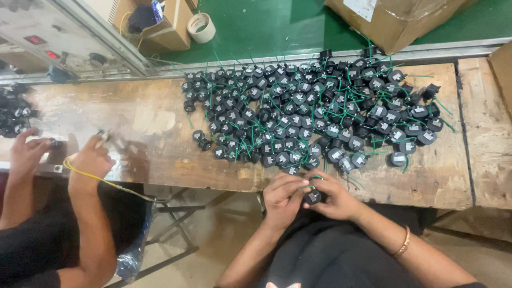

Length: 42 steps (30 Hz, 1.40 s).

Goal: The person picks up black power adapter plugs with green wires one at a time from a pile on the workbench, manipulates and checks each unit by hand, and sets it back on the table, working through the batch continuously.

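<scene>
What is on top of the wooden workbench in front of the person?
On the wooden workbench lies a big pile of small black round parts with green wires. Whatever lies beneath the pile is covered. Both hands hold one part.

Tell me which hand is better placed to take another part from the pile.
Probably left: the left hand only pinches the black component that the right hand cups, and the pile edge lies just beyond its fingers.

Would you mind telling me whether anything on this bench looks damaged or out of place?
The wooden bench top is worn, stained and chipped along its front edge. The black components lie in a loose heap, green wires tangled.
</scene>
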Available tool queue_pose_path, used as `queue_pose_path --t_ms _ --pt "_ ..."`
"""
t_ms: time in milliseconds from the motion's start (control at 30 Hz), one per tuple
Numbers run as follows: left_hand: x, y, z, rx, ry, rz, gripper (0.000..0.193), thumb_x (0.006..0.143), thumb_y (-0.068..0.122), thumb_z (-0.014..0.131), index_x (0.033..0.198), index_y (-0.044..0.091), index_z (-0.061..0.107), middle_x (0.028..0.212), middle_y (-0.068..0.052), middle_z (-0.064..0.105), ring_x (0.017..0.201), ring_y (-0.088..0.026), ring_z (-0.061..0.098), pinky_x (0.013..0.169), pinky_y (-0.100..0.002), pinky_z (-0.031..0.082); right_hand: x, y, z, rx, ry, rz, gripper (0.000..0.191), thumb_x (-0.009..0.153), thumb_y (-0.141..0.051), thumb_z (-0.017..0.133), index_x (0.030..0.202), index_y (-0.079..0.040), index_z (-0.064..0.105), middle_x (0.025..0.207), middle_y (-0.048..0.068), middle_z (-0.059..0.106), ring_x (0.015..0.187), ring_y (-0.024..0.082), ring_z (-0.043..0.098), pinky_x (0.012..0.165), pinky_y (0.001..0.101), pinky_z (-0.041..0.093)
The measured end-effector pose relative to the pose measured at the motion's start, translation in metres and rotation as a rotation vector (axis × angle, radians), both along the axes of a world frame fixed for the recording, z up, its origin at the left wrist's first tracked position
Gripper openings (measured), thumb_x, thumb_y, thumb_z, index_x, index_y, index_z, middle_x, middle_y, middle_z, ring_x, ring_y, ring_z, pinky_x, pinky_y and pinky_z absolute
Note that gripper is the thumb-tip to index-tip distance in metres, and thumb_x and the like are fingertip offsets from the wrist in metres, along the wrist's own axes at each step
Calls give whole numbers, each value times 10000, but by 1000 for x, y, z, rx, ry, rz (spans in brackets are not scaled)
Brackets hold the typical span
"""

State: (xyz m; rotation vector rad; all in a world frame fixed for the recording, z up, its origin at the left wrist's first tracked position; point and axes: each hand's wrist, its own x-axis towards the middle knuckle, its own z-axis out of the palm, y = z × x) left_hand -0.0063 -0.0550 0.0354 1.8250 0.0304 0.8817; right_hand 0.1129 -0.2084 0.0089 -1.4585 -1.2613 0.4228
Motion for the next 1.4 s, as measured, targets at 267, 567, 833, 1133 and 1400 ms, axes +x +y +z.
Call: queue_pose_path --t_ms 267,567,833,1133,1400 --pt "-10 0 -2 -209 104 -143 256 796 40 852 914 91 630 1022 -77 735 960 -228 695 847 -336 570 -3 3 -2 -35 -27 -19 323 753 -114 861 1003 -38 671 1108 130 626 1038 291 658 861 385 544" --pt "11 31 11 242 239 175 242 742 61 844 966 64 755 1044 -101 704 914 -266 686 755 -377 546 5 -5 3 58 147 -6 338 803 -149 874 874 -88 549 1040 85 589 939 222 631 853 353 524" --pt "24 33 20 164 -65 276 224 847 -94 717 1032 33 716 1027 -108 699 964 -276 700 834 -371 572 7 -9 0 92 208 -83 400 864 -292 816 1128 -49 638 1083 94 622 1080 252 594 987 380 477" --pt "18 6 14 82 -153 -40 238 858 -119 706 1037 38 703 1056 -122 746 979 -271 742 864 -366 608 7 -9 -11 6 35 -59 534 829 -288 838 1241 -11 643 1237 164 657 1185 323 640 1027 426 487" --pt "-6 5 -13 -626 178 -282 229 829 -22 826 949 66 652 1074 -91 717 1021 -205 685 869 -342 570 6 -9 -10 -36 -12 -19 450 806 -251 843 1174 -42 688 1173 151 671 1141 326 657 983 437 512"
